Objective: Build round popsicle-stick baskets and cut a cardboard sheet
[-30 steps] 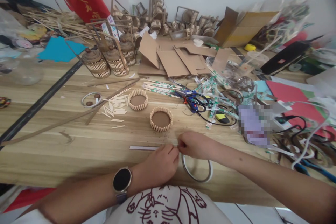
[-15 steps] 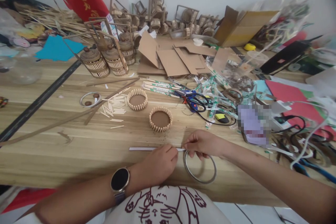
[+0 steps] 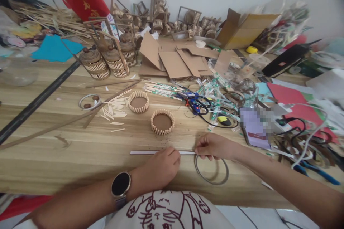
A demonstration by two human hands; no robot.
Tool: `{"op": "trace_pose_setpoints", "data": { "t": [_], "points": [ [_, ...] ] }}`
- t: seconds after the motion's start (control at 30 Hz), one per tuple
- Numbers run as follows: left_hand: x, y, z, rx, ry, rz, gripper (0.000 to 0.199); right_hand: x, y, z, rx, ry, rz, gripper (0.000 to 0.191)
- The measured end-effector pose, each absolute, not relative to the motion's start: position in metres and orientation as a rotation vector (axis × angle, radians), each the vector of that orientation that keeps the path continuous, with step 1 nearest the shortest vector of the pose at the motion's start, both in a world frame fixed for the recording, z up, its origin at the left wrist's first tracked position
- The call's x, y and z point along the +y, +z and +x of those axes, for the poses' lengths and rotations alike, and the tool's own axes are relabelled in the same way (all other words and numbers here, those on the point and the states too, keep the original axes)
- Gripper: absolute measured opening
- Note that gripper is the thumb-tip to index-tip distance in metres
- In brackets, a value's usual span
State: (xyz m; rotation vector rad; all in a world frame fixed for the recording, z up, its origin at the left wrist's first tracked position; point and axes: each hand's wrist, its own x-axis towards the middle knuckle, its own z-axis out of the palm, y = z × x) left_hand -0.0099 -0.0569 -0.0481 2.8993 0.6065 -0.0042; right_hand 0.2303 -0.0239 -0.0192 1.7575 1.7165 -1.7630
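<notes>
A narrow white strip (image 3: 143, 152) lies flat across the wood near the table's front edge. My left hand (image 3: 167, 162), with its fingers curled together, rests over the middle of it; the fingertips are partly hidden. At the strip's right end my right hand (image 3: 211, 146) is closed in a pinch. From those fingers a thin grey ring (image 3: 198, 172), which looks like a narrow tape roll, hangs toward me. The strip appears to run up to this ring. Beyond my hands are two round trays edged with short sticks, one nearer (image 3: 162, 123) and one farther (image 3: 139, 103).
Loose pale sticks (image 3: 115, 109) and another pale ring (image 3: 80, 103) lie to the left. Scissors (image 3: 197, 103), wrappers and a phone (image 3: 255, 128) clutter the right. Lidded stick baskets (image 3: 96, 65) and cardboard sheets (image 3: 176, 64) stand at the back.
My right hand has moved right with the ring, so more of the white strip shows between my hands. My left hand has stayed nearly in place. The view has shifted slightly.
</notes>
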Motion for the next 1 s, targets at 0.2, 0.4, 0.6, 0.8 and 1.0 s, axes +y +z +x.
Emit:
{"op": "trace_pose_setpoints", "data": {
  "t": [0.2,0.4,0.6,0.8,1.0],
  "points": [
    [-0.057,-0.050,-0.010,0.623,0.005,2.893,0.015,-0.026,-0.021,0.233,1.831,-1.626,1.757,0.024],
    [-0.057,-0.045,-0.007,0.632,0.003,2.899,0.025,-0.031,-0.019,0.228,1.936,-1.376,1.794,0.017],
    [-0.057,-0.045,-0.003,0.637,-0.059,2.906,0.021,-0.029,-0.014,0.222,2.026,-1.135,1.749,0.017],
    [-0.058,-0.043,-0.002,0.651,-0.116,2.893,0.018,-0.026,-0.011,0.216,2.063,-0.949,1.684,0.017],
    [-0.059,-0.043,-0.002,0.654,-0.103,2.910,0.021,-0.027,-0.007,0.210,2.039,-0.837,1.660,0.014]
  ]
}}
